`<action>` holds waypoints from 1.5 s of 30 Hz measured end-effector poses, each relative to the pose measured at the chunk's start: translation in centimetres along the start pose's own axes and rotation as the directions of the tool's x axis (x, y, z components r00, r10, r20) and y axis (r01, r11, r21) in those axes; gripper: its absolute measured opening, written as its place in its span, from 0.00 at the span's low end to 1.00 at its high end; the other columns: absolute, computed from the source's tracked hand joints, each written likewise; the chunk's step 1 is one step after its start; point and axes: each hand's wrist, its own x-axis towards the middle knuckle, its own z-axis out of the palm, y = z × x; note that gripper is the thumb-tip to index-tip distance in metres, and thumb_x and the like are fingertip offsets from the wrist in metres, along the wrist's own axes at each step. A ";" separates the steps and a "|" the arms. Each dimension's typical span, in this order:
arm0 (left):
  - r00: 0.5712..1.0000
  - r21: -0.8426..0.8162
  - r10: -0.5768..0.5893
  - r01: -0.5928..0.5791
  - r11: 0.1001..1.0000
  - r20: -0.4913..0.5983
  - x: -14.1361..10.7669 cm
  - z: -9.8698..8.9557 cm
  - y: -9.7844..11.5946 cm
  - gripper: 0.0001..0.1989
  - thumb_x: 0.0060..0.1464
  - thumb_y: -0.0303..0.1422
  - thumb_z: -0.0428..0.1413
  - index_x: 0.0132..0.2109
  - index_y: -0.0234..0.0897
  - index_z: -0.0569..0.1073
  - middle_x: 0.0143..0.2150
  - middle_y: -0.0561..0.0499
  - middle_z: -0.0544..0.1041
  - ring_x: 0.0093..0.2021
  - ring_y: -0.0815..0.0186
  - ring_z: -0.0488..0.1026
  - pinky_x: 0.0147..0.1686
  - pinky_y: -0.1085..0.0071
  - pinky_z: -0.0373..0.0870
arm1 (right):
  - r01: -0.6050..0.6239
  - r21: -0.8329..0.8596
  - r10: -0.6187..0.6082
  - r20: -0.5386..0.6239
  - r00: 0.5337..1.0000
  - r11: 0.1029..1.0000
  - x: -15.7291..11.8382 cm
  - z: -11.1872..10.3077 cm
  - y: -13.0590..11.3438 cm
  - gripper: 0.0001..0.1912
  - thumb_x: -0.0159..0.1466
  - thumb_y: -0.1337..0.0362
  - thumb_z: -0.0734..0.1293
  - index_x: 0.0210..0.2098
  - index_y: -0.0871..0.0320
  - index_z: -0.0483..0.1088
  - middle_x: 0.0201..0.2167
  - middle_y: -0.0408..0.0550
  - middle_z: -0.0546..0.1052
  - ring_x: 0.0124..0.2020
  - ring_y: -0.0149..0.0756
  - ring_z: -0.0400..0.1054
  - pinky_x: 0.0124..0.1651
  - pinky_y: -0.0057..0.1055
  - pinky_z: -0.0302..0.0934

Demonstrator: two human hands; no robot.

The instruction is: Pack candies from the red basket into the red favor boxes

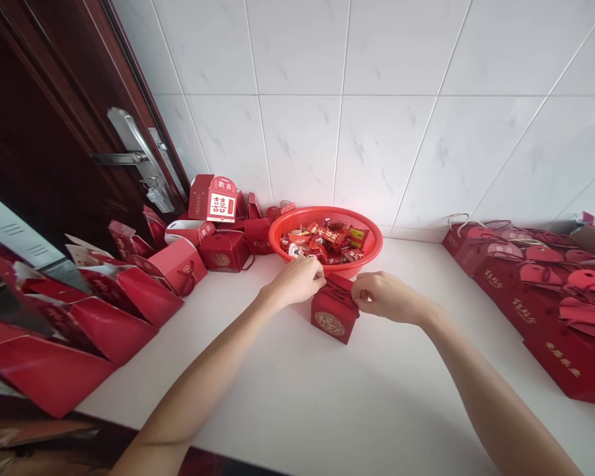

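Note:
A small red gift box (333,317) with a gold round emblem stands upright on the white table, just in front of a red plastic basket (377,248) of wrapped candies (327,239). My left hand (300,279) is at the box's upper left, fingers curled and pressed together by its top edge. At the upper right side my right hand (384,295) pinches the edge of the box near its dark red cord (338,285). The fingertips of my left hand partly hide what they hold.
Red boxes with open tops (123,284) fill the table's left side, beside a dark door (44,99). More red boxes (223,250) stand against the tiled wall (297,132). Rows of red boxes with cord handles (515,297) line the right side.

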 end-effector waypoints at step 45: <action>0.997 0.072 -0.077 0.078 0.994 -0.010 -0.2 0.0 0.5 0.15 0.54 0.25 0.52 0.20 0.39 0.64 0.20 0.51 0.66 0.25 0.63 0.64 0.27 0.67 0.51 | -0.035 0.444 -0.057 0.193 0.979 0.895 -0.7 -1.2 0.5 0.07 0.63 0.70 0.60 0.29 0.56 0.64 0.23 0.41 0.73 0.22 0.29 0.68 0.27 0.25 0.63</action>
